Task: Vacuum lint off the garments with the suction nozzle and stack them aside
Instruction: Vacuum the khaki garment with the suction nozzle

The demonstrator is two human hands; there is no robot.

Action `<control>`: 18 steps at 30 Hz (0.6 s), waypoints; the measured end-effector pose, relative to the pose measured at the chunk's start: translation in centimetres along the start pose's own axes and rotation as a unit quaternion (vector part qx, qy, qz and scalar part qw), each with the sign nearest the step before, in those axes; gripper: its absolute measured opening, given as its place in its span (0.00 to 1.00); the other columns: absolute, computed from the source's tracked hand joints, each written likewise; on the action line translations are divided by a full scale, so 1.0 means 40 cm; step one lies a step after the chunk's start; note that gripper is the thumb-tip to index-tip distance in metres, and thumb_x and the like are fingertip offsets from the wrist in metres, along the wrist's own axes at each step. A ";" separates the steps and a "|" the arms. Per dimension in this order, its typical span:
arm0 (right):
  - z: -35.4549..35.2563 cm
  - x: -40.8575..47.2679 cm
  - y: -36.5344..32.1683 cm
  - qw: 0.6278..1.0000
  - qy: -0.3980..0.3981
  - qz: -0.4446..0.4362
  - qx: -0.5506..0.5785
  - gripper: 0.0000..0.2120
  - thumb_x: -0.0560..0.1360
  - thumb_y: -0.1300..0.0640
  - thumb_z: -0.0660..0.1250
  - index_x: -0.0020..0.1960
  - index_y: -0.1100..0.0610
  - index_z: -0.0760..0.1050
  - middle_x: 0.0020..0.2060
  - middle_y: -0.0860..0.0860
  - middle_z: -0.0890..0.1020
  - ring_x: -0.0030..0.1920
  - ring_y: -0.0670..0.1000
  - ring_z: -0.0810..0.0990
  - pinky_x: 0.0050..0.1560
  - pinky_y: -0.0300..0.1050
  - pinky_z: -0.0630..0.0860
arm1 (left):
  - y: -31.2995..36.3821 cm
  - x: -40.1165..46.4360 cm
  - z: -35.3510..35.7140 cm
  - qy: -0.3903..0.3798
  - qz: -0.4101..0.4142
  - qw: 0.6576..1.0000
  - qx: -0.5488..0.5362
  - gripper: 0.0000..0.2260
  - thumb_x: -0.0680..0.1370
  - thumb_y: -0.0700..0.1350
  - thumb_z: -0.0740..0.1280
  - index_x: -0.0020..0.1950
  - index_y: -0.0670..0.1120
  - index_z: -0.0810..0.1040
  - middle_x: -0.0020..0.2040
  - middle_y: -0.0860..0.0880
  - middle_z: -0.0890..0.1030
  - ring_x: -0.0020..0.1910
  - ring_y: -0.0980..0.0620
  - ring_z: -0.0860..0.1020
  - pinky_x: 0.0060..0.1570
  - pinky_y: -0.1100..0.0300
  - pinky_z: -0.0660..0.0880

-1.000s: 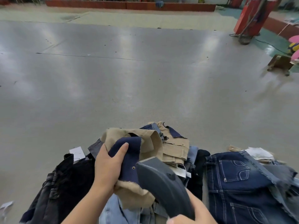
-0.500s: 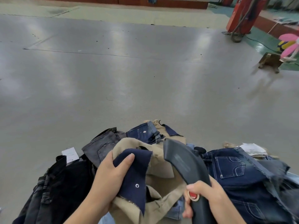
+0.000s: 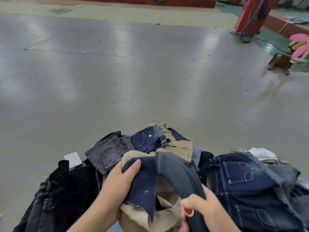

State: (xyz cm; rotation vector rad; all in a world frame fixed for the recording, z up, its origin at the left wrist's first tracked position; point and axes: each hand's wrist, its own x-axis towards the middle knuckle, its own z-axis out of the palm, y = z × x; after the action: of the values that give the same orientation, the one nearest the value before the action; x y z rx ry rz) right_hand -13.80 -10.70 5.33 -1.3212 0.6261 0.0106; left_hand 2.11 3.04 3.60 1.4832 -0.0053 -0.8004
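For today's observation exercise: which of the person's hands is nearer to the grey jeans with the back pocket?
Left. The left hand grips the navy and tan garment just below the grey jeans; the right hand holds the nozzle, farther right.

1. Grey glossy floor [image 3: 133,84] carries a heap of garments [image 3: 167,148] at the near edge.
2. Black trousers [image 3: 66,190] lie left; dark blue jeans [image 3: 242,181] lie right.
3. A white tag [image 3: 73,158] lies beside the black trousers.
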 end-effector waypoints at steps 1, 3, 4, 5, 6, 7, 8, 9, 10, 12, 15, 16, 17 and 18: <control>-0.010 0.002 -0.005 0.999 0.005 -0.006 0.041 0.18 0.49 0.56 0.72 0.38 0.58 0.81 0.29 0.56 0.79 0.29 0.52 0.78 0.35 0.45 0.75 | -0.002 -0.005 0.001 -0.004 0.002 1.000 0.004 0.07 0.78 0.46 0.67 0.54 0.47 0.80 0.46 0.47 0.86 0.45 0.49 0.84 0.37 0.59 0.78; -0.018 -0.007 -0.022 0.994 0.022 0.008 0.106 0.15 0.51 0.60 0.72 0.35 0.64 0.74 0.27 0.64 0.73 0.23 0.57 0.73 0.29 0.48 0.74 | -0.001 -0.008 0.001 0.002 0.002 1.000 0.002 0.07 0.77 0.47 0.67 0.54 0.48 0.80 0.45 0.48 0.86 0.44 0.50 0.84 0.37 0.59 0.78; -0.023 -0.022 -0.019 0.992 0.029 0.016 0.125 0.15 0.51 0.60 0.72 0.34 0.64 0.74 0.26 0.64 0.72 0.22 0.57 0.72 0.27 0.48 0.74 | 0.001 -0.005 -0.001 0.011 -0.001 1.000 -0.003 0.07 0.77 0.48 0.68 0.54 0.49 0.80 0.45 0.48 0.86 0.44 0.49 0.84 0.38 0.58 0.78; -0.013 -0.020 -0.032 0.992 0.018 0.024 0.126 0.14 0.50 0.59 0.72 0.34 0.62 0.76 0.26 0.64 0.73 0.22 0.57 0.73 0.26 0.47 0.74 | 0.006 -0.001 -0.003 0.023 -0.005 1.000 -0.011 0.07 0.77 0.48 0.68 0.54 0.48 0.80 0.45 0.47 0.86 0.44 0.48 0.84 0.38 0.57 0.78; 0.005 -0.015 -0.032 0.995 0.024 0.022 0.095 0.16 0.50 0.59 0.73 0.38 0.59 0.80 0.28 0.62 0.77 0.25 0.56 0.76 0.28 0.46 0.75 | 0.013 0.003 -0.005 0.034 -0.007 0.999 -0.024 0.07 0.77 0.48 0.68 0.53 0.48 0.80 0.45 0.47 0.86 0.44 0.47 0.84 0.37 0.56 0.78; 0.031 -0.031 -0.020 0.999 -0.003 0.025 0.048 0.22 0.53 0.58 0.74 0.47 0.58 0.81 0.35 0.61 0.81 0.33 0.56 0.80 0.35 0.46 0.78 | 0.020 0.009 -0.007 0.045 -0.007 0.998 -0.038 0.07 0.77 0.48 0.68 0.53 0.48 0.79 0.44 0.47 0.86 0.43 0.47 0.84 0.36 0.57 0.78; 0.031 -0.049 0.024 0.999 0.001 0.001 0.041 0.27 0.62 0.60 0.73 0.60 0.61 0.76 0.49 0.63 0.82 0.47 0.56 0.81 0.48 0.45 0.78 | 0.027 0.013 -0.009 0.056 -0.007 0.997 -0.051 0.07 0.77 0.48 0.68 0.53 0.47 0.79 0.43 0.47 0.86 0.42 0.48 0.85 0.33 0.58 0.78; 0.030 -0.052 0.022 0.996 0.063 0.043 0.050 0.24 0.73 0.65 0.65 0.67 0.68 0.66 0.62 0.66 0.75 0.61 0.58 0.76 0.62 0.45 0.72 | 0.034 0.017 -0.010 0.064 -0.005 0.996 -0.060 0.07 0.77 0.47 0.68 0.53 0.47 0.78 0.42 0.47 0.86 0.40 0.49 0.85 0.31 0.59 0.78; 0.038 -0.038 0.002 0.991 0.092 0.095 0.031 0.20 0.79 0.70 0.54 0.70 0.73 0.57 0.70 0.67 0.66 0.69 0.60 0.67 0.70 0.45 0.61 | 0.039 0.019 -0.010 0.069 -0.001 0.996 -0.062 0.06 0.77 0.47 0.68 0.52 0.47 0.78 0.40 0.48 0.86 0.38 0.51 0.84 0.28 0.61 0.77; 0.052 -0.023 -0.010 0.993 0.089 0.070 -0.028 0.19 0.81 0.71 0.44 0.70 0.75 0.53 0.71 0.70 0.61 0.71 0.63 0.61 0.69 0.42 0.55 | 0.040 0.020 -0.010 0.066 0.011 0.997 -0.046 0.04 0.78 0.47 0.67 0.51 0.49 0.78 0.39 0.50 0.85 0.37 0.54 0.84 0.27 0.65 0.76; 0.036 -0.050 0.049 1.000 -0.016 -0.004 0.003 0.17 0.79 0.68 0.57 0.67 0.68 0.69 0.60 0.62 0.78 0.62 0.59 0.75 0.56 0.44 0.71 | 0.027 0.011 -0.007 0.034 0.013 0.999 -0.024 0.06 0.78 0.48 0.67 0.52 0.48 0.79 0.43 0.48 0.86 0.42 0.51 0.84 0.34 0.61 0.77; 0.044 -0.036 0.008 0.999 -0.020 0.029 0.012 0.21 0.69 0.64 0.68 0.62 0.62 0.76 0.51 0.55 0.84 0.52 0.53 0.81 0.48 0.44 0.76 | 0.022 0.005 -0.004 0.020 0.006 1.000 -0.018 0.06 0.78 0.48 0.67 0.53 0.48 0.79 0.44 0.47 0.85 0.43 0.49 0.84 0.35 0.60 0.78; 0.034 -0.022 -0.003 0.999 -0.021 0.032 -0.004 0.24 0.57 0.58 0.73 0.54 0.57 0.80 0.40 0.52 0.84 0.42 0.50 0.82 0.42 0.44 0.76 | 0.018 0.000 0.000 0.004 0.000 1.000 -0.015 0.07 0.77 0.48 0.68 0.53 0.48 0.79 0.45 0.47 0.85 0.44 0.48 0.84 0.37 0.58 0.78; 0.023 -0.016 -0.009 0.999 -0.006 0.035 0.000 0.23 0.50 0.55 0.72 0.46 0.56 0.81 0.34 0.53 0.82 0.34 0.50 0.80 0.38 0.45 0.75 | 0.015 -0.004 0.005 -0.010 -0.003 1.000 -0.009 0.07 0.77 0.48 0.68 0.53 0.48 0.79 0.45 0.47 0.85 0.45 0.48 0.84 0.40 0.56 0.79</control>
State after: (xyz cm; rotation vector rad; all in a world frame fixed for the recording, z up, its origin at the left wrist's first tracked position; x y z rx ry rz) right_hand -13.83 -9.74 6.02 -1.2981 0.6620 0.0760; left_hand 2.20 2.88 4.22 1.4586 -0.0084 -0.8193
